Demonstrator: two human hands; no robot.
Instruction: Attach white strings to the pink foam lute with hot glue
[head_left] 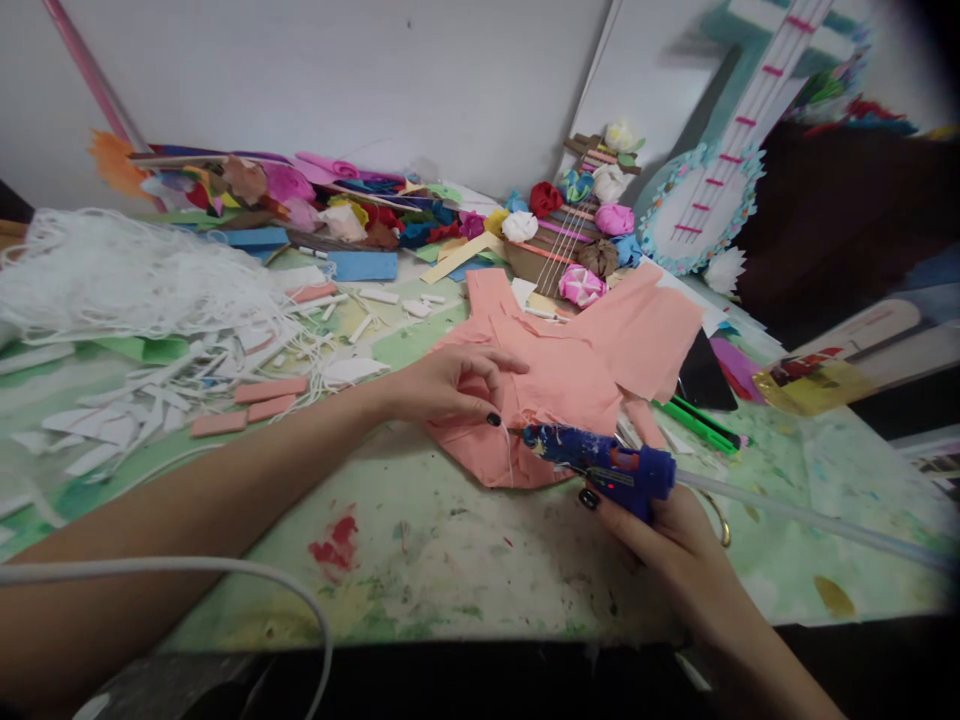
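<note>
My right hand (675, 540) is closed round the grip of a blue glue gun (600, 462). The gun's nozzle points left at the near edge of a salmon-pink paper garment shape (577, 365) lying on the paint-stained table (465, 540). A clear glue stick (810, 515) juts out of the gun's back to the right. My left hand (450, 385) rests on the pink piece's left side. Its fingers are curled and pinch the paper edge close to the nozzle.
A heap of white shredded strips (120, 270) and pink foam bars (270, 390) fill the left. Colourful paper flowers (581, 285) and foam scraps crowd the back. A paper banjo model (705, 200) leans at the right. Green pens (697, 425) lie beside the garment. A white cable (225, 570) crosses my left forearm.
</note>
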